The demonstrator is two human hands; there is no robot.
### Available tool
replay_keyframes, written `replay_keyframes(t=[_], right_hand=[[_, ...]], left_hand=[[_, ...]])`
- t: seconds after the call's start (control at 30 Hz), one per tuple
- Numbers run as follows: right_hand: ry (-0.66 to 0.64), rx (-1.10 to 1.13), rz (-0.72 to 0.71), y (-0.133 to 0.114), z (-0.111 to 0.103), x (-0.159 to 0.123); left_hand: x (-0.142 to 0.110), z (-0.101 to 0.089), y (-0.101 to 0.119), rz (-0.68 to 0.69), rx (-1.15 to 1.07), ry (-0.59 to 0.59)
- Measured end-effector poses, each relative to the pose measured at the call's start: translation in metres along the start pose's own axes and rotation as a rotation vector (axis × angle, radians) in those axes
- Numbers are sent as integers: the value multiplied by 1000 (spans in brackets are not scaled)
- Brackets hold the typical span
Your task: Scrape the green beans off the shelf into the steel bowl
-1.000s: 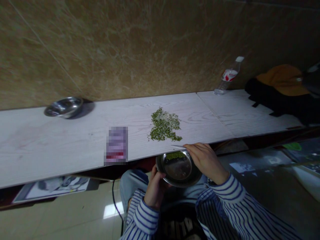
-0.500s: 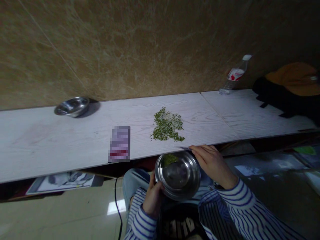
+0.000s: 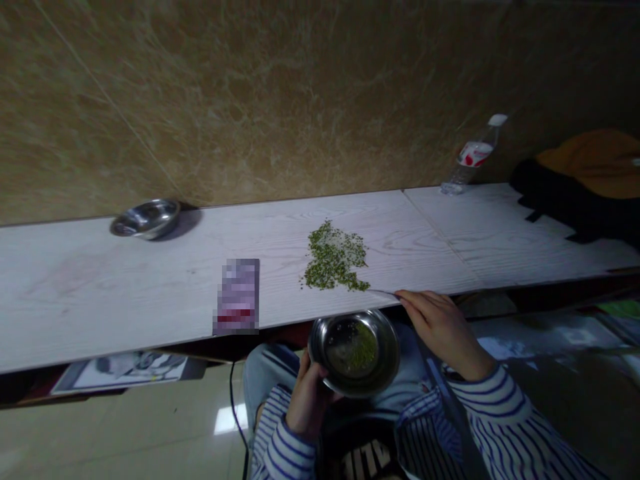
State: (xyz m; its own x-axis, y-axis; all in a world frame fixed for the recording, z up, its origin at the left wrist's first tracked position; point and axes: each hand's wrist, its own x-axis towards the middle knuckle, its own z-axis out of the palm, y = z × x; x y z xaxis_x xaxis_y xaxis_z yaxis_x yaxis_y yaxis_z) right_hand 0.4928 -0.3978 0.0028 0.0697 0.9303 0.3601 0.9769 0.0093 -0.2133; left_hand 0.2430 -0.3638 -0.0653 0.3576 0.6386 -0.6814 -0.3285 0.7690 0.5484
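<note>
My left hand (image 3: 311, 393) grips the left rim of a shiny metal bowl (image 3: 390, 357), held over my lap just below the counter's front edge. Small green bits (image 3: 364, 350) lie inside it, mostly right of centre. Between the fingers of my right hand (image 3: 440, 327) is a thin metal utensil (image 3: 384, 293); its kind cannot be made out. The utensil points left over the counter edge, its tip close to a scattered patch of green pieces (image 3: 333, 260) that look like small beans or chopped greens.
On the white wood-grain counter (image 3: 90, 287) stand a second metal bowl (image 3: 147, 219) at the back left, a blurred-out flat item (image 3: 237, 297) and a plastic bottle (image 3: 470, 157). A black and orange cloth heap (image 3: 585, 173) lies far right. A cable (image 3: 233, 400) hangs below.
The bowl has levelled, and the green bits inside have shifted from its upper left toward the middle and right. My right hand has moved slightly right with the utensil.
</note>
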Motion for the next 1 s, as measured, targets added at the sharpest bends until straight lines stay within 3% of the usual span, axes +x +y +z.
replay_keyframes(t=[0.37,0.8,1.0], right_hand=[[-21,-55,21,9,3,19],[-91,1,12,-25,3,22],[-71,22,33,-20,1,17]], left_hand=[[9,-3,5,-36,12,-51],[14,4,8,-47,28,-33],[11,4,15,-45,42,-83]])
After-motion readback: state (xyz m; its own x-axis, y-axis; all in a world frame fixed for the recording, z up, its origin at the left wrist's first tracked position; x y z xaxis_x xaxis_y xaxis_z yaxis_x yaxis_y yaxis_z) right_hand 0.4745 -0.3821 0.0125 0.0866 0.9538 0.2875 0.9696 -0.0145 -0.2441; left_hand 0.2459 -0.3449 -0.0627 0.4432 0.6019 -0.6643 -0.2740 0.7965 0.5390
